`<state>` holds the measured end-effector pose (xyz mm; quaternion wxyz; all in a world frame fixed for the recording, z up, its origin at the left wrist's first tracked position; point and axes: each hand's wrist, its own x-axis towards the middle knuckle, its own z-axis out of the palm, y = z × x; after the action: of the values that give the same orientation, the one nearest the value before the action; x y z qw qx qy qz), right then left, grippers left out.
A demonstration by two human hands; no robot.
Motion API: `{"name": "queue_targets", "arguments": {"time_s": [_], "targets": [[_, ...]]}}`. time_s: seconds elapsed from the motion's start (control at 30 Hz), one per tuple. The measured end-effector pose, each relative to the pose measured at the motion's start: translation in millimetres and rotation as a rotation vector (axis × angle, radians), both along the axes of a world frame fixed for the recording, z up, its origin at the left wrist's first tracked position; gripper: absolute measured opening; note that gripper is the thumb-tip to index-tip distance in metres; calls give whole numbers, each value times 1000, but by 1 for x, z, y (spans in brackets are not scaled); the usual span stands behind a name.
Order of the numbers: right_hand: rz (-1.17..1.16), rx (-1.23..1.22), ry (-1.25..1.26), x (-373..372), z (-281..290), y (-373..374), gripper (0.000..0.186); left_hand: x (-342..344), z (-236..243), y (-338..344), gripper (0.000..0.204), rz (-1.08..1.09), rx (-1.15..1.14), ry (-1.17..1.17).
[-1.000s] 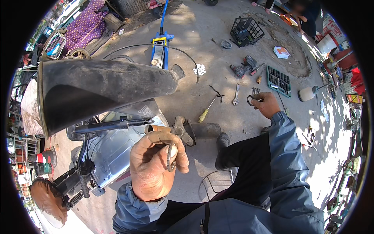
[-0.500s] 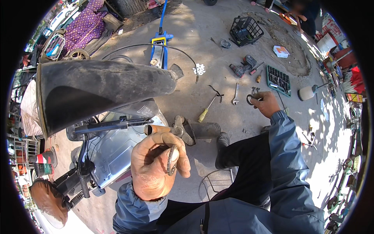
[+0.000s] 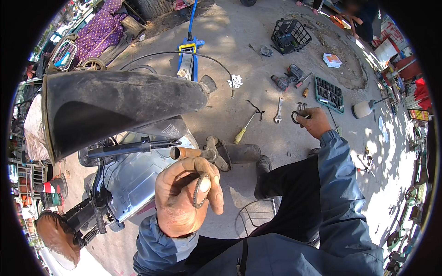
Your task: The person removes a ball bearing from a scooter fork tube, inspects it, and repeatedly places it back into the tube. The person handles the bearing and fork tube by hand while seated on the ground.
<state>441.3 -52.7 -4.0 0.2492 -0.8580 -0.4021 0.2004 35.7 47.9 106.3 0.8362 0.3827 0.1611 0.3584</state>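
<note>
My left hand (image 3: 182, 198), closed, pinches a thin ring with a beaded edge (image 3: 197, 197), like a bearing ball cage, between thumb and fingers. Out to the right, my right hand (image 3: 316, 122) grips a second dark ring (image 3: 293, 117) at its edge, above the ground. Just beyond my left hand lies a rusty brown steering tube (image 3: 185, 153), joined to a grey metal bracket (image 3: 216, 153). A dark cylinder (image 3: 244, 153) adjoins it, near my boot (image 3: 263, 172).
A vehicle with a silvery panel (image 3: 133, 179) and a large dusty black part (image 3: 124, 94) fills the left. On the ground are a screwdriver (image 3: 240, 135), adjustable wrench (image 3: 278, 111), cordless drill (image 3: 282, 83), socket set (image 3: 329, 95), black crate (image 3: 291, 37) and blue jack (image 3: 189, 60).
The ring in my left hand has turned slightly, so more of its opening shows, and the fingers have shifted a little. My right hand has barely moved.
</note>
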Motion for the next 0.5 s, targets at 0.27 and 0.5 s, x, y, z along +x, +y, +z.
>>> {"name": "queue_targets", "arguments": {"time_s": [0.27, 0.5], "targets": [[-3, -5, -4, 0, 0, 0, 33, -1, -4, 2, 27, -14, -42, -51], [-8, -3, 4, -1, 1, 0, 32, -1, 0, 0, 26, 74, -82, 0]]}}
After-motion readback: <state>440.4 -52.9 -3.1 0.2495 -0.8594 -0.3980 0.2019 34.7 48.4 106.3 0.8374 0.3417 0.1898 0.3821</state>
